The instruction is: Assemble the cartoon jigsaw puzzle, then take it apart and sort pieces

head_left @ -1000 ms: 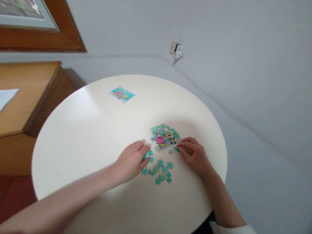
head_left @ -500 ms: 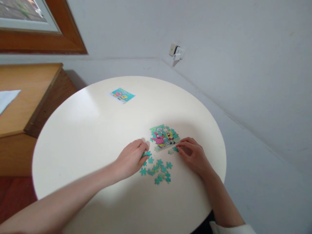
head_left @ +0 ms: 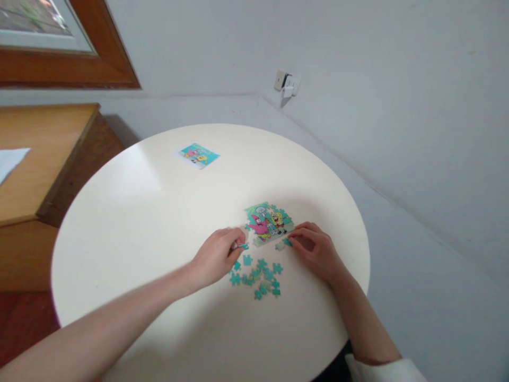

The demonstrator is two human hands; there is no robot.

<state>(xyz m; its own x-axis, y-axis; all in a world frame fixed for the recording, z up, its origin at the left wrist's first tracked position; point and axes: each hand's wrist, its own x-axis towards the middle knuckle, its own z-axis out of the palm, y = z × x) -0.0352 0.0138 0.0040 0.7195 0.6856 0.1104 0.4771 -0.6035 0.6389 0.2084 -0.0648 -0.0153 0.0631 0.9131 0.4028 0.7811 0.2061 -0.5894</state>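
Head view.
- Left hand (head_left: 217,255), centre frame: thumb and forefinger pinch teal piece (head_left: 243,246) just left of assembled puzzle (head_left: 268,222). Fingertip hold likely leaves piece free to turn.
- Right hand (head_left: 316,252): fingers curled, tips on edge piece (head_left: 287,242) at puzzle's lower right corner. Pinched or merely pressed, cannot tell.
- Loose pieces (head_left: 258,276) heaped between hands, within easy reach.
- Picture card (head_left: 198,155) lies upper left on round table (head_left: 119,223), well apart.

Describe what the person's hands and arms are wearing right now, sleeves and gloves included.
Both the left hand and the right hand are bare, with no gloves, and no watch or bracelet shows at either wrist. The left forearm is uncovered to the frame edge. The right arm ends in a white sleeve near the elbow.
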